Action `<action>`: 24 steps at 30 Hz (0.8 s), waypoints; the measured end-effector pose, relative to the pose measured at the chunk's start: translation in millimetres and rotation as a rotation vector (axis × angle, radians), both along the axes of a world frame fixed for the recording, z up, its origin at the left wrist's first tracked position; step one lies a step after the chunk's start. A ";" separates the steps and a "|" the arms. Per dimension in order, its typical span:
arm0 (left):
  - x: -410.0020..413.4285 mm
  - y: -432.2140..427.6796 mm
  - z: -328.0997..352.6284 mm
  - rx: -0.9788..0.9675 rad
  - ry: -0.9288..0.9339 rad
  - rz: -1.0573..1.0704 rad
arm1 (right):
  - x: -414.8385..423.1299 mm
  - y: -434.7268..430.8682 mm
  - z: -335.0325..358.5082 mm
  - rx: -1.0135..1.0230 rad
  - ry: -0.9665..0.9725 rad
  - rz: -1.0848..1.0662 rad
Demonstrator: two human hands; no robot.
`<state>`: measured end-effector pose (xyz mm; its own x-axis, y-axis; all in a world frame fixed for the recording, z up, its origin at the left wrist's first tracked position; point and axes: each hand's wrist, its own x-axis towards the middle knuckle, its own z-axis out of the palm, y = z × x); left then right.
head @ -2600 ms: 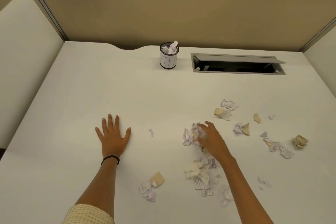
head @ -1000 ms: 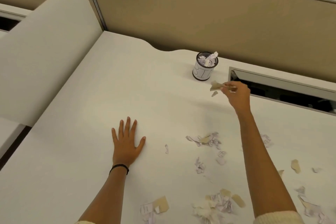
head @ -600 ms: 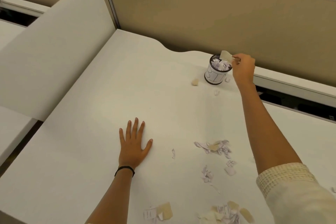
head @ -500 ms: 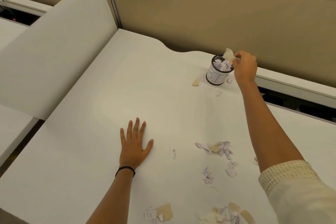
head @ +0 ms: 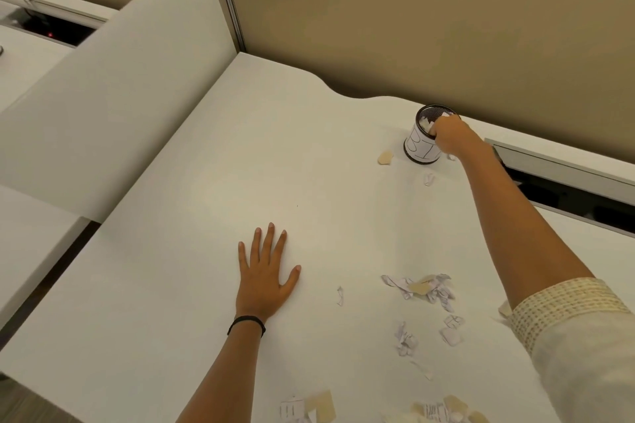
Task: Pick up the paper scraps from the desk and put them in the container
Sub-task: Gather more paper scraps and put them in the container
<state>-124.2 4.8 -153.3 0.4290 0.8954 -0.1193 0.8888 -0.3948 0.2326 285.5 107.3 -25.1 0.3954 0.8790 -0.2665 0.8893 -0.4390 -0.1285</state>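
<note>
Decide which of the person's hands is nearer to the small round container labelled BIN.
Right. The right hand is at the container mouth, pressing paper in; the left hand lies flat on the white desk, well short of it.

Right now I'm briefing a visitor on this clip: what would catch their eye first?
The right hand reaching to the far side of the desk, its fingers pushing paper into the small container. Then the left hand lying flat and spread mid-desk, and the paper scraps littering the near right.
</note>
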 end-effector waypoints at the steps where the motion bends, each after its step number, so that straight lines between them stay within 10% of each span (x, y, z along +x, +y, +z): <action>1: -0.2 -0.1 -0.2 -0.001 -0.001 -0.001 | 2.7 1.4 0.3 -0.006 0.035 -0.010; 10: -0.1 0.3 -1.6 0.006 -0.003 0.000 | -1.8 -38.3 -36.3 0.845 0.183 -0.431; 18: -0.2 0.9 -4.1 0.011 -0.023 -0.001 | 12.7 -62.2 -87.4 0.336 0.393 -0.357; 24: -1.4 1.0 -6.3 0.014 -0.016 0.000 | -19.7 -83.2 -99.9 0.435 0.321 -0.310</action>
